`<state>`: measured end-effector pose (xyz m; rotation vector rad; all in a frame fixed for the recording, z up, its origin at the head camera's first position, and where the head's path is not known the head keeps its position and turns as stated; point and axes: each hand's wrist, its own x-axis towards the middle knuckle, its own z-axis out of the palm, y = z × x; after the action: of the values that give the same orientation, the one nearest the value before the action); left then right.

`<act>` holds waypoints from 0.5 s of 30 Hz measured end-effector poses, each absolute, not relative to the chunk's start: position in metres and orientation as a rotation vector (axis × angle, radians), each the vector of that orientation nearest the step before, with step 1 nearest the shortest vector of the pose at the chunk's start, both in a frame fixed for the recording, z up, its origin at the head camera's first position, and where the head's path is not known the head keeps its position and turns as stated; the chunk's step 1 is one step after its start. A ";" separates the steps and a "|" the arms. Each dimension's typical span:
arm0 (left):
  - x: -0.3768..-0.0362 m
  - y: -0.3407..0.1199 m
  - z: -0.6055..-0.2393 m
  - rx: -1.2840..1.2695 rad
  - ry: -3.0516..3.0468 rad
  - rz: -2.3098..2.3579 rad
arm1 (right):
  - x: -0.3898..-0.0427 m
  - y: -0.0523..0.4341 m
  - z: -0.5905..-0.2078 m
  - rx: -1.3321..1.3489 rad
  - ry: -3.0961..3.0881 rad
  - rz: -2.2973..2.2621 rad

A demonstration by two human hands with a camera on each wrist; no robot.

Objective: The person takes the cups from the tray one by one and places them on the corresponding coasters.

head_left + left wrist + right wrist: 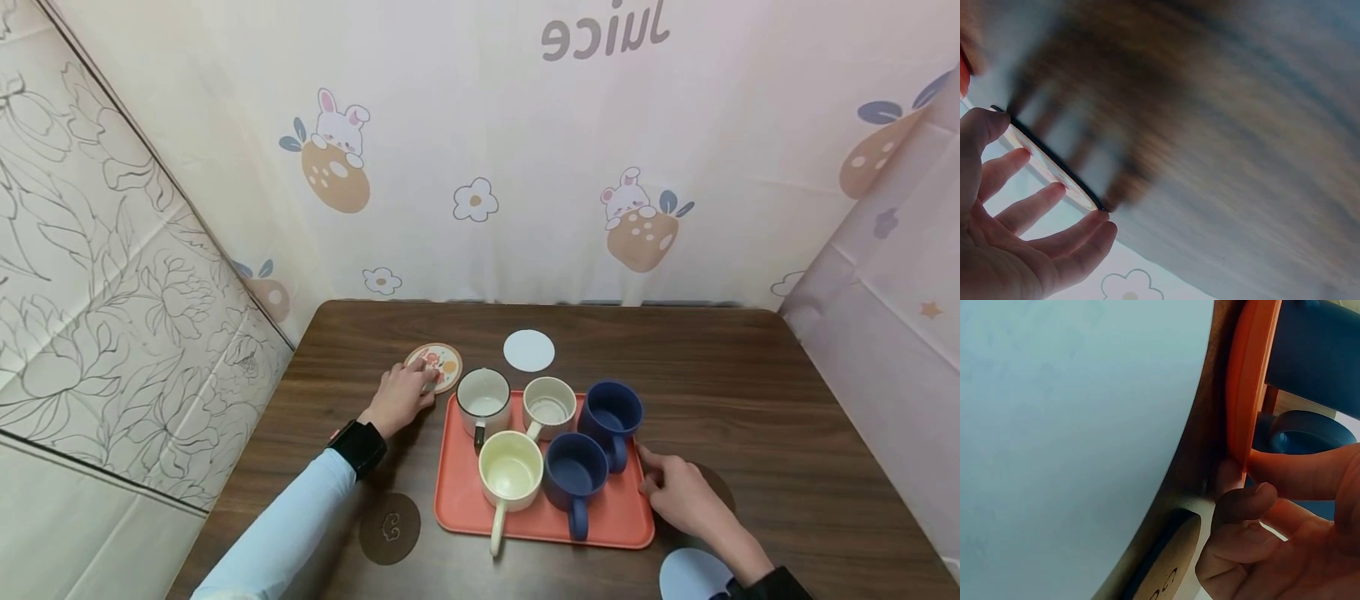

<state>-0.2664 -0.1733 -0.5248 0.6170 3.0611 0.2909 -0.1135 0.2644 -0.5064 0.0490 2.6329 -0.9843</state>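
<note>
My left hand touches a round printed coaster left of the tray. Its fingers are spread, the tips on the coaster's face and edge in the left wrist view. A coral red tray holds a white mug with a dark rim, a cream mug, a pale yellow mug and two navy mugs, one behind and one in front. My right hand pinches the tray's right rim, the thumb over it and fingertips at its outer side in the right wrist view.
A white round coaster lies behind the tray. One brown coaster is at the front left; another is partly hidden behind my right hand. A pale blue disc lies at the front right. A patterned curtain stands behind the wooden table.
</note>
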 end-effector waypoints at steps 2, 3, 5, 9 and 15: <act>-0.269 -0.172 -0.526 0.648 3.070 0.293 | -0.113 0.265 -0.507 0.040 2.638 -0.993; -0.271 -0.171 -0.526 0.654 3.075 0.296 | -0.113 0.265 -0.507 0.040 2.637 -0.996; -0.274 -0.168 -0.525 0.660 3.078 0.294 | -0.113 0.265 -0.506 0.043 2.635 -1.000; -0.278 -0.165 -0.524 0.646 3.059 0.297 | -0.113 0.265 -0.505 0.051 2.631 -0.996; -0.284 -0.162 -0.524 0.629 3.024 0.308 | -0.114 0.264 -0.506 0.055 2.631 -0.973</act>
<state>-0.2839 -0.1618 -0.5237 0.6290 3.0238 0.3082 -0.1136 0.2643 -0.5059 0.0547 2.6310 -0.9733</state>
